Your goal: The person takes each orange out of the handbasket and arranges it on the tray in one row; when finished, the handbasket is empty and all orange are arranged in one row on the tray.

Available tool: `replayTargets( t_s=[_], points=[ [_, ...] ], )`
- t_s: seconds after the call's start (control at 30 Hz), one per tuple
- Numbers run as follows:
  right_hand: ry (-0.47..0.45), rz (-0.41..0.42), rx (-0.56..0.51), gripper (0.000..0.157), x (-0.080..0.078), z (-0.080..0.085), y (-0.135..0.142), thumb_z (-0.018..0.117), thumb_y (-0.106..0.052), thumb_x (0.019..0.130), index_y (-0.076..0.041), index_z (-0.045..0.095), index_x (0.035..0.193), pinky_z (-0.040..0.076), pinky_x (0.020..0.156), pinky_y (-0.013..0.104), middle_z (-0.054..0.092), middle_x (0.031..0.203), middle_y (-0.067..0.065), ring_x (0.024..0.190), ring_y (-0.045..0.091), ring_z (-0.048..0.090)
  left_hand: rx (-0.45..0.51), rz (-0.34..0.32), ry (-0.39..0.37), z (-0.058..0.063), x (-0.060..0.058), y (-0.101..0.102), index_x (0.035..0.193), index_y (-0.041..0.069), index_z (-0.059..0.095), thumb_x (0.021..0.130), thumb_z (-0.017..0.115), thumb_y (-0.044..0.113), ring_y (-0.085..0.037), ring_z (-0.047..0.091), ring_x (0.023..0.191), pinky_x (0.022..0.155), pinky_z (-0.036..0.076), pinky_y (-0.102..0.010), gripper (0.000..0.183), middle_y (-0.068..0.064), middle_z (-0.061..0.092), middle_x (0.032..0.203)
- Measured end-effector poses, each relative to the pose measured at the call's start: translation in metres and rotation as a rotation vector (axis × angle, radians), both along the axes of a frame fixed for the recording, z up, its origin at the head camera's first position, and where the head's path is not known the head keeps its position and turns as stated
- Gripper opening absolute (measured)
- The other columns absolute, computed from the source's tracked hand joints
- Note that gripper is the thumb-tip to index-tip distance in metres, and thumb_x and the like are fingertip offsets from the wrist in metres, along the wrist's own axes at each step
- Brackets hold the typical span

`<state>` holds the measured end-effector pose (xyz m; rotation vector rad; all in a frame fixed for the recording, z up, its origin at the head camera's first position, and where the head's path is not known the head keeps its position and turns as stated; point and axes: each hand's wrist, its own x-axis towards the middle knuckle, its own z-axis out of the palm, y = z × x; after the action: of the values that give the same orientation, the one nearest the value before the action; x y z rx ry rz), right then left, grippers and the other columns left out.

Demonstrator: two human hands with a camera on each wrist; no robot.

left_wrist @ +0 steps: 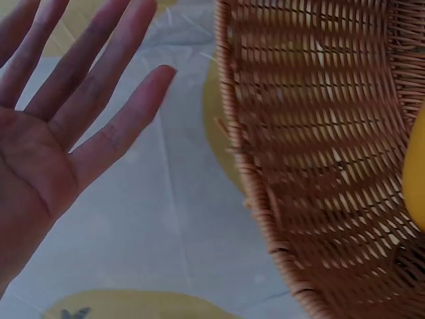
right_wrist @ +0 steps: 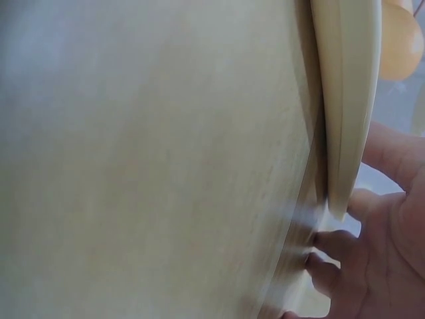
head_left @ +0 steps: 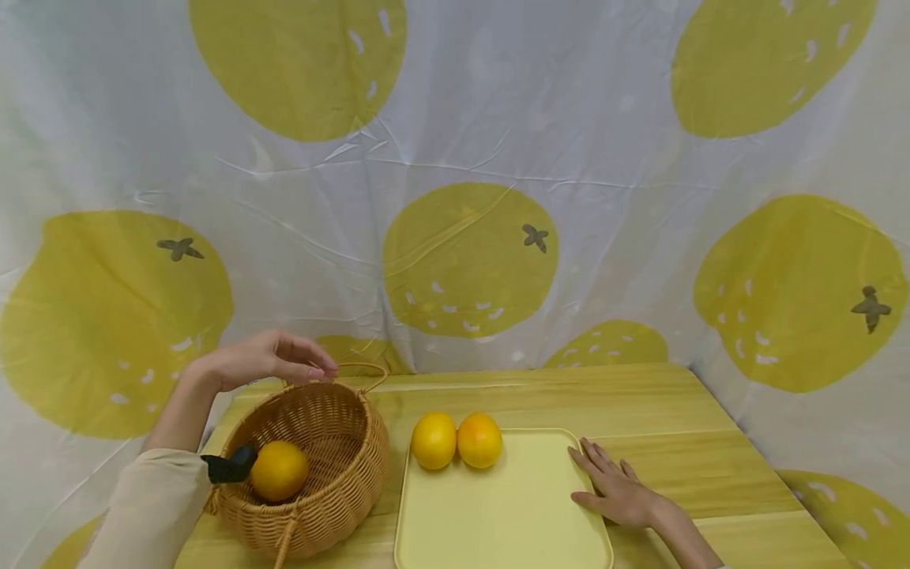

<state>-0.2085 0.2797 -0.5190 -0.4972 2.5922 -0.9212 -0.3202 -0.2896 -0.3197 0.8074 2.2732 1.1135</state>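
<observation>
My left hand (head_left: 266,362) hovers over the far left rim of a round wicker basket (head_left: 348,494), with nothing in its grasp. In the left wrist view its fingers are spread, apart from the basket's rim (left_wrist: 249,169). Inside the basket lies one orange (head_left: 280,472), partly covered by the strap at my left wrist. Two more oranges (head_left: 434,441) sit side by side at the far left corner of a pale yellow tray (head_left: 505,514). My right hand (head_left: 618,491) rests at the tray's right rim, fingers extended against its edge (right_wrist: 352,100).
A wooden table (head_left: 682,442) carries the basket on the left and the tray in the middle. Behind it hangs a white curtain (head_left: 611,261) printed with large yellow lemons. The basket's looped handle (head_left: 373,371) stands up past its far rim.
</observation>
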Motion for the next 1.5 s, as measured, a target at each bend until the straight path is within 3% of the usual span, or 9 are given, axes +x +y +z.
replayTargets(
  t_s=[0.23,0.37,0.47,0.67,0.83,0.93,1.03,1.27,1.5],
  points=[
    [-0.006,0.006,-0.007,0.077,0.0,0.0,-0.001,0.055,-0.036,0.107,0.003,0.018,0.163,-0.009,0.106,0.088,-0.003,0.169,0.034,0.154,0.058,-0.005,-0.036,-0.039,-0.169,-0.029,-0.007,-0.017,0.13,0.001,0.069,0.101,0.067,0.013,-0.014,0.068,0.121,0.096,0.058,-0.027,0.032,-0.014,0.068,0.137],
    [-0.002,0.006,0.004,0.077,0.0,0.0,0.0,0.055,-0.037,0.107,0.002,0.018,0.164,-0.007,0.106,0.088,-0.002,0.169,0.034,0.154,0.058,-0.004,-0.042,-0.06,-0.208,-0.04,-0.009,-0.02,0.128,-0.002,0.069,0.1,0.065,0.009,-0.012,0.068,0.119,0.096,0.057,-0.024,0.03,-0.012,0.069,0.136],
    [-0.005,0.005,0.002,0.077,-0.001,-0.001,0.001,0.055,-0.037,0.107,0.002,0.019,0.164,-0.007,0.106,0.088,-0.002,0.169,0.034,0.154,0.058,-0.004,-0.063,-0.078,-0.212,-0.048,-0.012,-0.02,0.124,-0.003,0.071,0.1,0.066,0.008,-0.009,0.067,0.11,0.086,0.056,-0.022,0.027,-0.012,0.07,0.131],
    [-0.009,0.008,0.002,0.077,-0.002,-0.004,0.002,0.054,-0.037,0.107,0.001,0.018,0.164,-0.009,0.106,0.088,-0.003,0.169,0.033,0.154,0.057,-0.005,-0.141,-0.042,-0.259,-0.061,-0.015,-0.017,0.114,-0.002,0.075,0.098,0.067,0.007,-0.013,0.062,0.102,0.078,0.055,-0.024,0.02,-0.014,0.069,0.126],
    [-0.011,0.001,0.003,0.077,-0.002,-0.006,0.002,0.054,-0.038,0.107,0.0,0.019,0.164,-0.009,0.106,0.088,-0.003,0.17,0.032,0.155,0.057,-0.005,-0.237,0.05,-0.346,-0.066,-0.012,-0.016,0.109,-0.003,0.077,0.094,0.069,0.003,-0.009,0.044,0.068,0.061,0.041,-0.022,0.018,-0.009,0.071,0.111],
    [-0.017,-0.001,0.001,0.077,-0.002,-0.005,0.002,0.055,-0.038,0.107,0.0,0.019,0.164,-0.009,0.107,0.088,-0.003,0.17,0.032,0.155,0.057,-0.005,-0.29,0.066,-0.378,-0.069,-0.012,-0.017,0.108,-0.004,0.077,0.092,0.07,0.0,-0.01,0.045,0.07,0.065,0.042,-0.024,0.018,-0.008,0.07,0.112],
    [-0.019,0.002,0.001,0.077,-0.003,-0.005,0.002,0.054,-0.038,0.107,0.0,0.019,0.164,-0.009,0.106,0.088,-0.003,0.169,0.033,0.154,0.057,-0.005,-0.313,0.056,-0.421,-0.071,-0.014,-0.017,0.109,-0.007,0.076,0.089,0.07,-0.006,-0.016,0.053,0.089,0.077,0.048,-0.027,0.02,-0.008,0.069,0.118],
    [-0.019,0.0,-0.003,0.078,-0.003,-0.005,0.002,0.055,-0.038,0.107,0.0,0.018,0.164,-0.009,0.107,0.087,-0.004,0.17,0.032,0.155,0.057,-0.006,-0.328,0.048,-0.503,-0.069,-0.015,-0.015,0.11,-0.009,0.075,0.082,0.067,-0.016,-0.019,0.067,0.11,0.083,0.056,-0.023,0.03,-0.012,0.075,0.117],
    [-0.021,0.002,-0.008,0.077,-0.002,-0.006,0.002,0.054,-0.037,0.107,0.0,0.018,0.164,-0.01,0.107,0.087,-0.004,0.17,0.032,0.155,0.056,-0.007,-0.385,0.044,-0.471,-0.07,-0.011,-0.012,0.109,-0.009,0.076,0.078,0.067,-0.019,-0.013,0.059,0.088,0.072,0.05,-0.02,0.033,-0.007,0.076,0.11]
  ],
)
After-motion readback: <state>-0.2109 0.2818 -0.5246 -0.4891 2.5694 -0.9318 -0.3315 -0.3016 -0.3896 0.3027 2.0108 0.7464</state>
